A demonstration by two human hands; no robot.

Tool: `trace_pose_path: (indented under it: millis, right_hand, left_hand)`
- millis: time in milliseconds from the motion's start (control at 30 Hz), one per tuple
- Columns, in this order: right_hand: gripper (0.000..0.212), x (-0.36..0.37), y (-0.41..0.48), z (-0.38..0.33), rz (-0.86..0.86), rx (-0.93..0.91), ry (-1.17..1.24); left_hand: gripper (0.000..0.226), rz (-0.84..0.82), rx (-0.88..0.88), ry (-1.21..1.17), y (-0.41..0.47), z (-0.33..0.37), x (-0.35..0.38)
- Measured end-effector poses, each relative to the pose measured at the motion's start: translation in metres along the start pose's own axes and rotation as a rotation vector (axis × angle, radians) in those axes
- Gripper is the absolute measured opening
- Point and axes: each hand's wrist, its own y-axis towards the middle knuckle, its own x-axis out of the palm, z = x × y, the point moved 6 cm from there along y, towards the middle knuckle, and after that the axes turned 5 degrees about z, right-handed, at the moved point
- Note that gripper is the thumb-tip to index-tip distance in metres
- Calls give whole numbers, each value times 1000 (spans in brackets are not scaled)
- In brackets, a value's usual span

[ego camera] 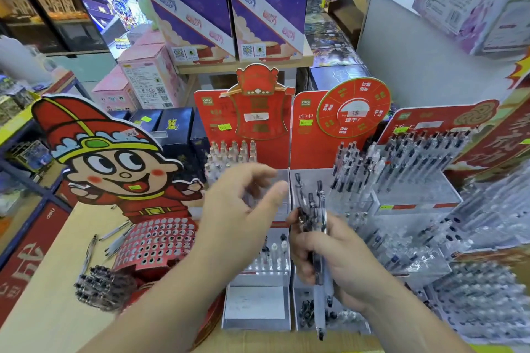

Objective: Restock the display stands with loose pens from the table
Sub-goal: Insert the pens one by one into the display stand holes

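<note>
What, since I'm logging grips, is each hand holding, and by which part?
The right hand grips a bunch of pens around their mid-barrels; the left hand holds nothing, its fingers loosely open.

One bunch of pens [314,209], clear with dark tips, upright at near centre before red-backed stands [256,306]. Loose pens [99,289] heaped near left on table [51,298], beside holed cartoon stand [156,243].

Loose pens [97,286] lie on the table [54,312] beside the cartoon stand [156,241], left of the tiered stands [415,198].
</note>
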Motion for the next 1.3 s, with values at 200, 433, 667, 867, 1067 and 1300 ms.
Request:
trace_pose_path:
  millis: [200, 433, 667, 867, 1067, 1300]
  right_hand:
    - [20, 11, 1, 15, -270, 70, -156]
    - [20, 29, 12, 31, -435, 143, -232]
    - [32, 75, 28, 38, -468, 128, -333]
    - [23, 127, 46, 56, -351, 121, -326]
    - [34, 180, 56, 79, -279, 132, -289]
    - [27, 171, 59, 93, 257, 78, -113]
  left_hand:
    - [20, -95, -545, -433, -39, -26, 30]
    - [20, 74, -598, -489, -55, -39, 3]
    - [23, 262, -630, -657, -54, -67, -44]
    - [16, 245, -537, -620, -37, -109, -110]
    - [17, 279, -488, -654, -11, -157, -185]
    - [19, 124, -361, -287, 3, -218, -223]
